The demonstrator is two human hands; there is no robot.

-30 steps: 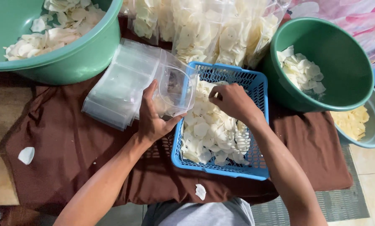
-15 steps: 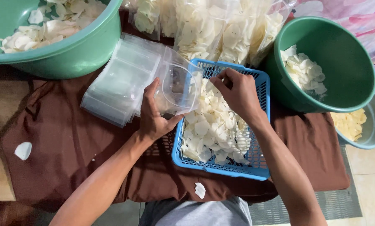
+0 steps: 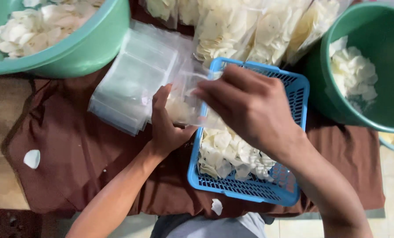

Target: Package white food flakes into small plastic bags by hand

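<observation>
My left hand [image 3: 165,128] holds a small clear plastic bag [image 3: 184,99] by its side, at the left rim of a blue plastic basket [image 3: 245,189]. Some white chips lie inside the bag. My right hand [image 3: 245,103] is raised over the basket with its fingers closed at the bag's mouth; it looks pinched on chips, which the fingers hide. The basket holds a heap of thin white chips [image 3: 225,150]. A stack of empty clear bags [image 3: 131,83] lies to the left of the held bag.
A big green basin of chips [image 3: 73,48] stands at the back left, another green basin [image 3: 338,101] at the right. Filled chip bags [image 3: 250,31] lean at the back. A brown cloth [image 3: 73,158] covers the table; loose chips [image 3: 31,158] lie on it.
My right hand rose out of the basket and moved left to the bag's mouth. The bag now shows chips inside. The camera moved closer and shifted.
</observation>
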